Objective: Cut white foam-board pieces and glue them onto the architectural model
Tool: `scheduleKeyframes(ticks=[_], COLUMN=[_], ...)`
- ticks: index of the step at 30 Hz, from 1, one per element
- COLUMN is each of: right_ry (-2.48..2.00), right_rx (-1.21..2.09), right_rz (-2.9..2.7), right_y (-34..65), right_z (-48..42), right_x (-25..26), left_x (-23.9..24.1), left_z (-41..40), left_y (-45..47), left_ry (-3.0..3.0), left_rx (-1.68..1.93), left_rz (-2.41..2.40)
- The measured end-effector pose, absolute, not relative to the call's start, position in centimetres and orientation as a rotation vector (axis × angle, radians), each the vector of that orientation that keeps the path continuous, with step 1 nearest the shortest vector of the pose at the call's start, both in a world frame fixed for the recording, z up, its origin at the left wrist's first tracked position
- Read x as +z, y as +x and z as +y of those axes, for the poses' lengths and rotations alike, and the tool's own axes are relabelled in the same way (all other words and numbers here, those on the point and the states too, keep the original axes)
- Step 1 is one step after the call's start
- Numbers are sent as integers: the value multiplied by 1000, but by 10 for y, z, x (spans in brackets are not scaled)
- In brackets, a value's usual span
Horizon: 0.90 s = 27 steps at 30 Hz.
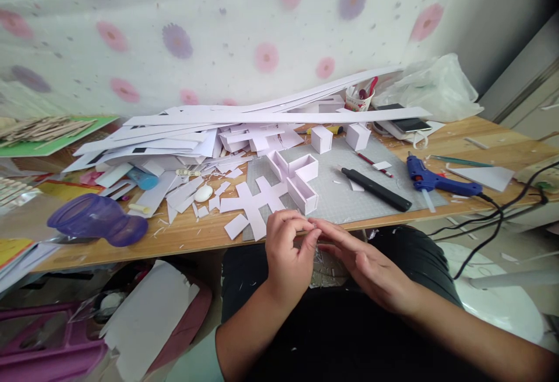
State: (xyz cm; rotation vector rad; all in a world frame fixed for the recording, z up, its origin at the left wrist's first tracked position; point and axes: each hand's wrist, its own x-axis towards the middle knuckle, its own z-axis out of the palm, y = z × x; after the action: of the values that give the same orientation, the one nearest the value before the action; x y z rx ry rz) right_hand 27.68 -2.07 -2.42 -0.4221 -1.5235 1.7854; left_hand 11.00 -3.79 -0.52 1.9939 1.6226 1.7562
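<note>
My left hand (288,251) and my right hand (364,265) meet just in front of the table edge, above my lap. The left hand's fingers are curled in a pinch against the right hand's fingertips; what they pinch, if anything, is too small to make out. The right hand's fingers are stretched out and lie close together. Just beyond them on the grey cutting mat (349,195) lie a white cross-shaped foam-board cutout (255,201) and open white foam-board boxes (297,178).
A black utility knife (375,188), a red pencil (371,161) and a blue glue gun (432,181) with its cable lie to the right. White cubes (322,139), a heap of foam-board strips (183,137) and a purple plastic container (98,219) sit left and behind.
</note>
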Motion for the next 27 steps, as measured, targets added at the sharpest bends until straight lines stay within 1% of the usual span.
scheduleKeyframes(ticks=[6, 14, 17, 21, 27], right_ry=[-509, -544, -558, -523, -396], right_rx=[1593, 1516, 1623, 1823, 1914], right_rz=[-1814, -1869, -1750, -1461, -1334], right_y=[283, 281, 279, 275, 273], right_z=[-18, -19, -17, -15, -15], right_x=[-20, -22, -24, -25, -26], left_x=[-4, -3, -3, -2, -5], left_z=[-38, -39, -42, -45, -39], left_y=[110, 113, 119, 123, 115], left_ry=[2011, 2046, 2099, 2085, 1948], left_rx=[1721, 1730, 1726, 1722, 1753], left_rz=[1631, 1638, 1575, 1483, 1513])
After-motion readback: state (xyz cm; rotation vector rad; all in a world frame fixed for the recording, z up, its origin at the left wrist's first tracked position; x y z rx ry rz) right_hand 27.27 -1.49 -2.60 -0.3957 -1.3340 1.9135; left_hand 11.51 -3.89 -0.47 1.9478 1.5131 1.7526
